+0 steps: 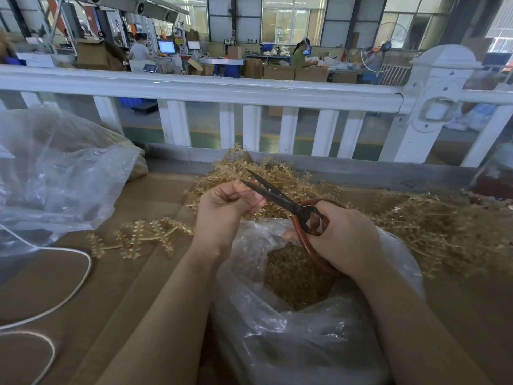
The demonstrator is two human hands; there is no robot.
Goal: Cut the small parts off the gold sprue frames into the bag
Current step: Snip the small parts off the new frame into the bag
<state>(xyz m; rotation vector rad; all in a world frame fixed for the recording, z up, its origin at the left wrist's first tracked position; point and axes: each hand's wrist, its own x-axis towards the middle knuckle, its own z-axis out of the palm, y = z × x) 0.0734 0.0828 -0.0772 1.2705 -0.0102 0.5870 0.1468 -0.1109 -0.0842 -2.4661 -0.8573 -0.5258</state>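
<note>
Over the open clear plastic bag [291, 323] half full of tiny gold bits, I see my left hand [222, 209] with its fingers curled, pinching a thin gold stem. My right hand [341, 240] grips the red loop handles of the black scissors [273, 194], and the blades stand apart, right by my left fingertips. Heaps of gold plastic sprue frames [433, 226] lie on the brown cardboard table [116, 287], behind and beside the bag.
</note>
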